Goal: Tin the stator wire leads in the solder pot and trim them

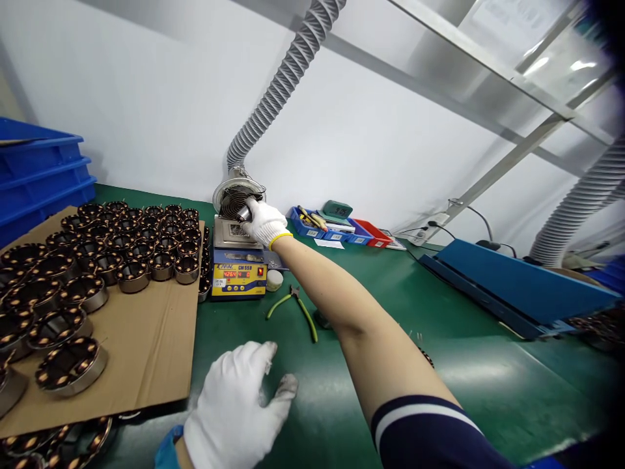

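Note:
My right hand (266, 223), in a white knit glove, reaches out to the solder pot (238, 242) and is closed on a wound motor stator (243, 213). Only a shiny strip of the stator's metal rim shows; my fingers cover the rest. It is held over the pot's top, in front of the round fume hood mouth (227, 195). My gloved left hand (234, 407) is open above the green bench, thumb and fingers apart, with nothing between them. Green-handled cutters (294, 293) lie spread beyond it. Similar stators (71, 368) stand in rows on cardboard (161, 345) at the left.
A grey hose (288, 71) rises from the hood. Blue bins (305, 225) and a red bin (375, 233) with small tools line the wall beside a clock (336, 209). A tilted blue panel (517, 280) stands right; stacked blue crates (43, 169) stand far left.

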The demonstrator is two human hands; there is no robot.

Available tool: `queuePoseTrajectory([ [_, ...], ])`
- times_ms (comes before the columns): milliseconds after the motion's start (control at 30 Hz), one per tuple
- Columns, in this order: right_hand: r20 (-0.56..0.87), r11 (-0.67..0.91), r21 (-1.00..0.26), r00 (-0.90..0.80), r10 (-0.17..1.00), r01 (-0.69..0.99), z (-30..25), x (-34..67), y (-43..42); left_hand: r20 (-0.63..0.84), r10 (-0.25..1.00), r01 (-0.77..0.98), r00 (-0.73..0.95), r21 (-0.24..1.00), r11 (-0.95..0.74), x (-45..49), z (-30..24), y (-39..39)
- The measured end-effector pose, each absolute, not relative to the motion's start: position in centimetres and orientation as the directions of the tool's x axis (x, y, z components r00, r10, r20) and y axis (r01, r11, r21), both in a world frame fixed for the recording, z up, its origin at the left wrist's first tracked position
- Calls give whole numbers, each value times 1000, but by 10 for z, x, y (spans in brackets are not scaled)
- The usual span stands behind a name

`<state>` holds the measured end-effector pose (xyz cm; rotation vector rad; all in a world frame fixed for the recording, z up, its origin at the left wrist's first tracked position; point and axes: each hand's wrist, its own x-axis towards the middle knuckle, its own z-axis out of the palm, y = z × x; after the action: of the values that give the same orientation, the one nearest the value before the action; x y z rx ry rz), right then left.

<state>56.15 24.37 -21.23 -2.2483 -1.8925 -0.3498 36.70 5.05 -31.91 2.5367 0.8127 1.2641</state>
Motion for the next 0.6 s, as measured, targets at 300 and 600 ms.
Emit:
queuePoseTrajectory([
  [300,328,-180,-32,180,927,983,-210,563,242,647,573,374,503,435,-819,366,-323,53],
  [600,476,-51,-413,263,839,909,-195,567,197,548,705,353,449,616,-704,368,-325,62],
])
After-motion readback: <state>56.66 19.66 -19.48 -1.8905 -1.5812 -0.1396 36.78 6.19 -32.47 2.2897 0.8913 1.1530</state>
